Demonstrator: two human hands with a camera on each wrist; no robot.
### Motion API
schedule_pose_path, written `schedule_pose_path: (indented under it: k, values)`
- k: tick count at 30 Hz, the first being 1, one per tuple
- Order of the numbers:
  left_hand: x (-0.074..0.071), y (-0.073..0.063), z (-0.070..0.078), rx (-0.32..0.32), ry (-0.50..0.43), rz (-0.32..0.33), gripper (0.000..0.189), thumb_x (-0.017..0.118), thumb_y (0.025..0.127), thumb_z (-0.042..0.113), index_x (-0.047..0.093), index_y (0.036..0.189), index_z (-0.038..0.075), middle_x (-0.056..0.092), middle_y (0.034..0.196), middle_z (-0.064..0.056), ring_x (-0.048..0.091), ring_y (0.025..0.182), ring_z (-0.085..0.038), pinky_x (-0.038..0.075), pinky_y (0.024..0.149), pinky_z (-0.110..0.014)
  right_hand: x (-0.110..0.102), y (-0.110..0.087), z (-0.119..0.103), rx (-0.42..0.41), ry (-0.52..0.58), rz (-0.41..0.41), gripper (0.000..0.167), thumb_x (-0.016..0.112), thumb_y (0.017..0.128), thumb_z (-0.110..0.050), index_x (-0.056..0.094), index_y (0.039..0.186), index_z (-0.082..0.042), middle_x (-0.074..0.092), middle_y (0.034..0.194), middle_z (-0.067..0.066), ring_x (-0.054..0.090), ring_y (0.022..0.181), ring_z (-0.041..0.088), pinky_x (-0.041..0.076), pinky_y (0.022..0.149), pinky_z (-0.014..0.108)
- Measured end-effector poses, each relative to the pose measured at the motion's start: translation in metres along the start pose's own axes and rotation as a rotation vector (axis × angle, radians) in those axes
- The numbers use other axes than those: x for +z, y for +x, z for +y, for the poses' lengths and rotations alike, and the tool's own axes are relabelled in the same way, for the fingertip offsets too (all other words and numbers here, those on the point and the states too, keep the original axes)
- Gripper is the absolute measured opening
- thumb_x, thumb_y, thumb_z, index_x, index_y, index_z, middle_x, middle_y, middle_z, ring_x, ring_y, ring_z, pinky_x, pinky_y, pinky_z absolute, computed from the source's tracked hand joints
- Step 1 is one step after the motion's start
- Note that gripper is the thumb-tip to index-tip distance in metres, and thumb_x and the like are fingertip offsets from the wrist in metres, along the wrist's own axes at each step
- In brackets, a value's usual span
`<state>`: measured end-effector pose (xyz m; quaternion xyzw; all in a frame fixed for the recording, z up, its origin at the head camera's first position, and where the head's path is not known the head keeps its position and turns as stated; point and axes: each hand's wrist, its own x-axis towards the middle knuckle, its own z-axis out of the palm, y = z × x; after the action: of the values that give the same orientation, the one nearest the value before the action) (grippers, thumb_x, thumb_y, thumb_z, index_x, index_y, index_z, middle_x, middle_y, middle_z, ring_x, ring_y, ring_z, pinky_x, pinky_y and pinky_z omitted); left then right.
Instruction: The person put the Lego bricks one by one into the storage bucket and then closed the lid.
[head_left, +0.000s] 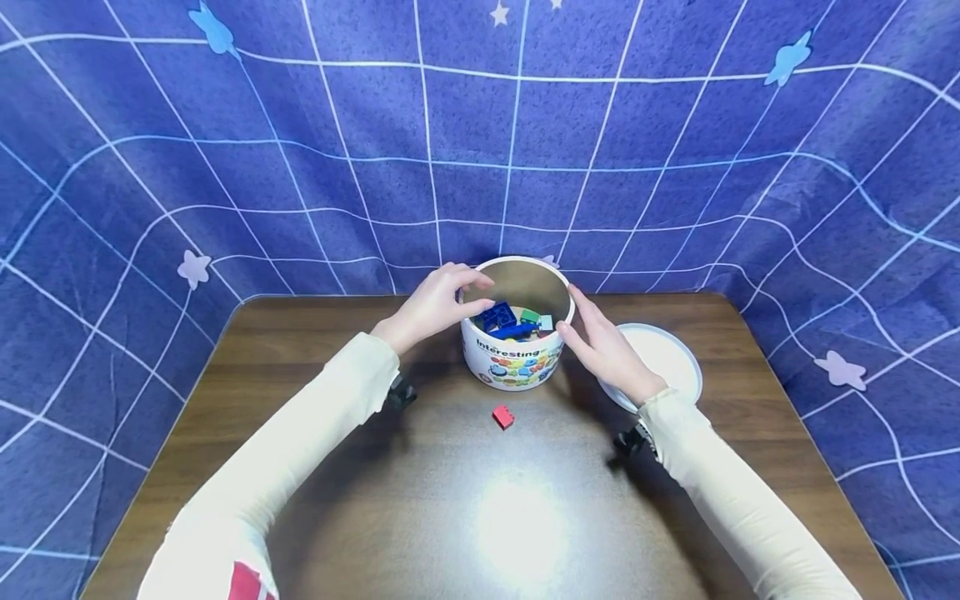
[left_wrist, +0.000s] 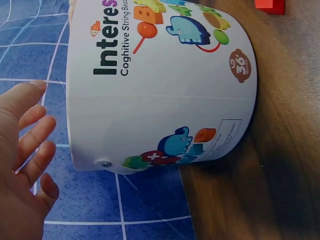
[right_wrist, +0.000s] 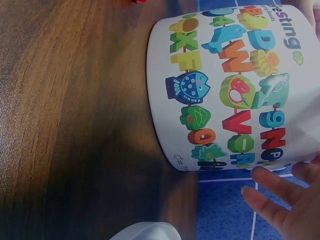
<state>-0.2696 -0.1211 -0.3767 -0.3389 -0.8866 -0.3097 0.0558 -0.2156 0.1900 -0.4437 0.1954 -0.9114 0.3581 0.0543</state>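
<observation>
A white round tub [head_left: 512,358] printed with colourful letters and animals stands on the table, its top uncovered. Inside lie several building blocks: a dark blue block [head_left: 497,317], a long blue piece [head_left: 514,332], a green block [head_left: 529,317] and a pale block [head_left: 546,322]. My left hand [head_left: 438,304] reaches to the tub's left rim, thumb and fingers spread over the opening with nothing between them. At the right side, my right hand [head_left: 603,346] rests against the rim with its fingers extended along the wall. A small red block [head_left: 503,417] lies in front of the tub.
A round white lid [head_left: 671,358] lies on the wooden table [head_left: 300,350] at the right, partly beneath my right wrist. A blue curtain [head_left: 480,192] with white lines and stars hangs close behind the tub and along both sides.
</observation>
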Motion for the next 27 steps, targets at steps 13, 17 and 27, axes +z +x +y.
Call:
schedule_pose_path:
  k: [13,17,27]
  values:
    - [0.002,-0.032,0.017,0.061,-0.105,-0.004,0.029,0.082,0.092,0.020,0.077,0.119,0.010,0.074,0.115,-0.006,0.062,0.098,-0.026,0.055,0.080,-0.045,0.000,-0.001,-0.002,0.021,-0.018,-0.008,0.077,0.046,0.108,-0.052,0.016,0.168,-0.013,0.025,0.171,0.014,0.044,0.147,0.034,0.037,0.120,0.054]
    - [0.008,-0.044,0.019,0.100,-0.120,0.015,0.028,0.084,0.090,0.019,0.078,0.117,0.010,0.075,0.112,-0.006,0.061,0.098,-0.026,0.054,0.077,-0.039,0.000,-0.001,-0.001,0.018,-0.016,-0.006,0.077,0.047,0.108,-0.051,0.017,0.168,-0.012,0.025,0.171,0.014,0.042,0.148,0.034,0.036,0.120,0.054]
    - [0.025,-0.076,0.024,0.146,-0.182,-0.053,0.033,0.087,0.087,0.019,0.078,0.117,0.010,0.076,0.111,-0.004,0.061,0.098,-0.019,0.053,0.079,-0.032,0.000,-0.001,-0.001,0.007,-0.014,0.003,0.078,0.048,0.108,-0.049,0.017,0.168,-0.010,0.025,0.171,0.016,0.037,0.151,0.035,0.034,0.121,0.055]
